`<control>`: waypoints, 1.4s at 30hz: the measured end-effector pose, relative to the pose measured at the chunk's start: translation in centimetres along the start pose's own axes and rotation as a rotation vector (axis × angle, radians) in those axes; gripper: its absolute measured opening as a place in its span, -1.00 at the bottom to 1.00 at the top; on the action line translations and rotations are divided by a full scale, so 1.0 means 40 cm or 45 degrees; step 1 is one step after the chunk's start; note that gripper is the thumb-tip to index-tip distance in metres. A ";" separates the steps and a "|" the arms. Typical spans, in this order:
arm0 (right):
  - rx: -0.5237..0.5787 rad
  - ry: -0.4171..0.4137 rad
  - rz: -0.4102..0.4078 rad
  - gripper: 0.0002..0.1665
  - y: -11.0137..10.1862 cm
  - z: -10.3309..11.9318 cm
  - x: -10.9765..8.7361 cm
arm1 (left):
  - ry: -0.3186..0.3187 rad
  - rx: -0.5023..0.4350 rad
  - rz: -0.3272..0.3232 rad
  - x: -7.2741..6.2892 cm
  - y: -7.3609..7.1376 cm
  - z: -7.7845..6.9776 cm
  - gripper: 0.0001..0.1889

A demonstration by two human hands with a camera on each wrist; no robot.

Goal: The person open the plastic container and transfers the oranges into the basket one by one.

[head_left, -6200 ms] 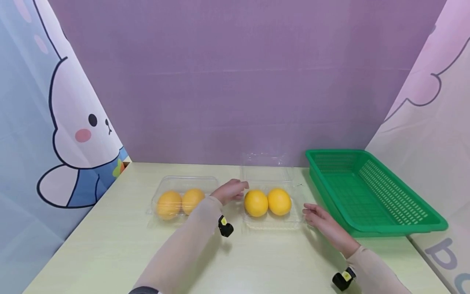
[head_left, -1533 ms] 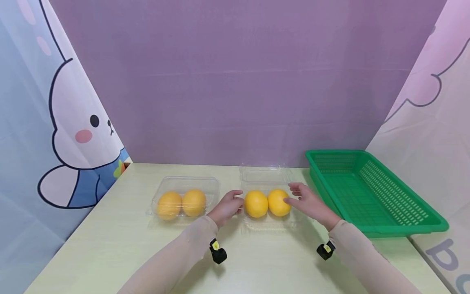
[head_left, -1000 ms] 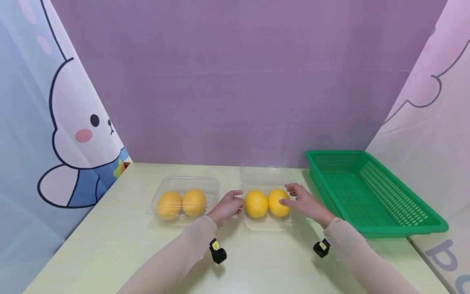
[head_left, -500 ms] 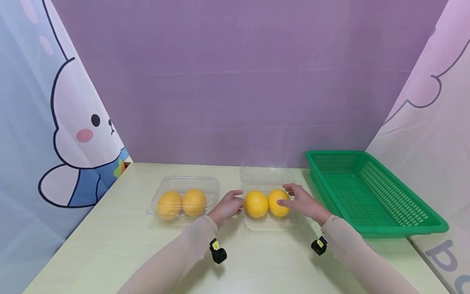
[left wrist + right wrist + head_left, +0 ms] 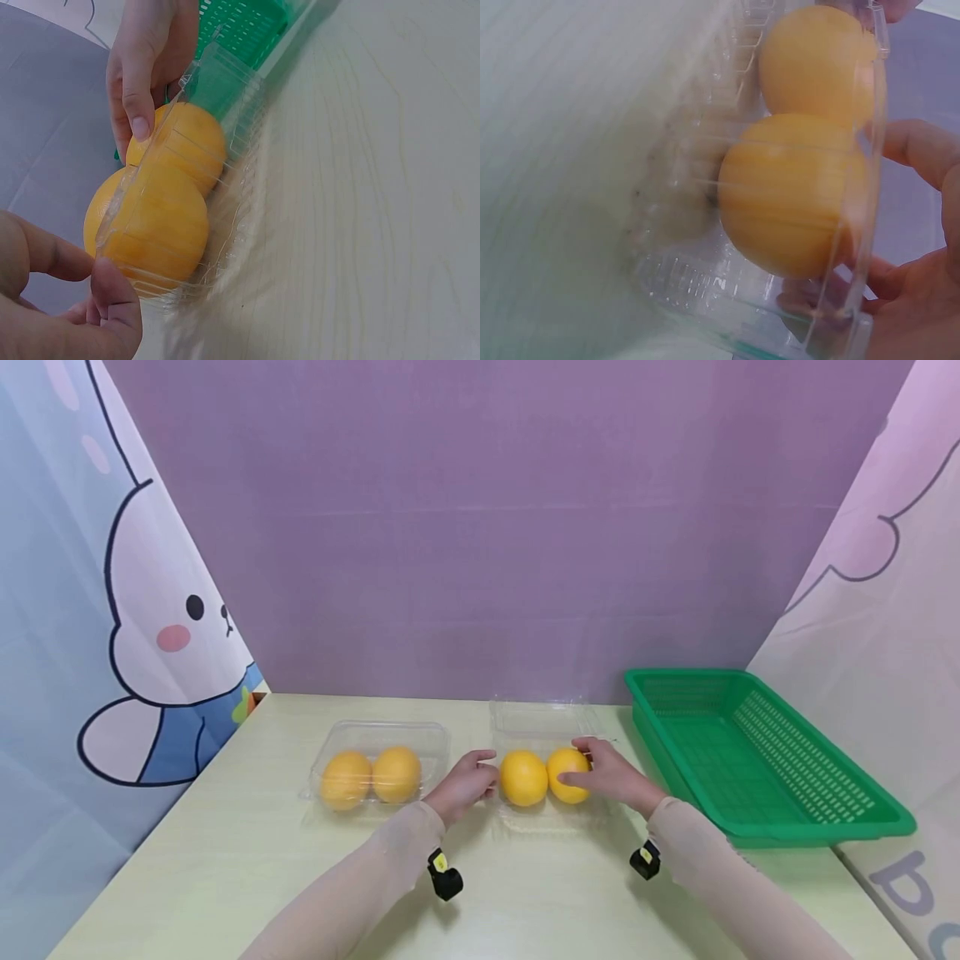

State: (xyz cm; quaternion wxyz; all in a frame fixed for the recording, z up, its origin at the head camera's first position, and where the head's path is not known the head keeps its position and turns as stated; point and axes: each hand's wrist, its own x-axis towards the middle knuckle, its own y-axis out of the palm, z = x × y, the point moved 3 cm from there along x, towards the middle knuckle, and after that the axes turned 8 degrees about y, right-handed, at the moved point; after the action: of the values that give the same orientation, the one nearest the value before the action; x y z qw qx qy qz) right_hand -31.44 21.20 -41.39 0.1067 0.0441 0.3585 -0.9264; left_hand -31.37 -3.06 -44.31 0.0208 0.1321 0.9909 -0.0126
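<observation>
Two oranges, a left one [image 5: 523,778] and a right one [image 5: 567,765], sit side by side in a clear plastic clamshell container [image 5: 517,821], its lid [image 5: 543,717] folded back. At the near left of its rim, my left hand [image 5: 463,785] pinches the edge between thumb and index finger, as the left wrist view shows. My right hand [image 5: 611,772] reaches in from the right. Its thumb [image 5: 140,124] lies against the right orange and the other fingers curl round the far side, partly hidden behind the fruit in the right wrist view.
A second clear container [image 5: 431,737], lid down, holds two more oranges [image 5: 396,774] on the left. A green plastic basket [image 5: 795,831] stands at the right. Behind the pale table [image 5: 525,902] hangs a purple cloth [image 5: 480,568], with printed curtains at both sides.
My right hand has come in from beside the container to the right orange, its fingers closing round it. The lid has tipped further back since the earliest frame. My left hand stays at the rim.
</observation>
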 end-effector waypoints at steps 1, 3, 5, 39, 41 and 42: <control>-0.008 0.001 -0.004 -0.08 0.001 0.000 0.001 | 0.001 0.000 0.000 0.000 0.000 -0.001 -0.28; -0.019 0.004 -0.008 -0.07 0.002 0.000 0.004 | 0.005 0.001 0.001 -0.001 0.001 -0.001 -0.27; -0.030 0.006 0.000 -0.05 0.004 -0.002 0.006 | 0.009 0.002 0.001 -0.002 0.001 -0.003 -0.27; -0.081 0.047 0.003 0.14 0.031 -0.012 0.021 | -0.005 -0.008 -0.005 0.000 0.001 0.003 -0.28; -0.090 0.047 -0.005 0.14 0.030 -0.013 0.022 | -0.008 -0.008 -0.006 0.001 0.001 0.004 -0.28; -0.097 0.047 -0.009 0.13 0.031 -0.013 0.022 | -0.009 -0.009 -0.005 0.001 0.001 0.003 -0.28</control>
State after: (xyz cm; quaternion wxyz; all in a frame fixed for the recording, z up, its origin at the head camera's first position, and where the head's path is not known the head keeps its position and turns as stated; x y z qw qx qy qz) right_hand -32.00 20.53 -42.71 0.0982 0.0560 0.3955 -0.9115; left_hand -31.40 -3.01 -44.45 0.0249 0.1302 0.9911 -0.0094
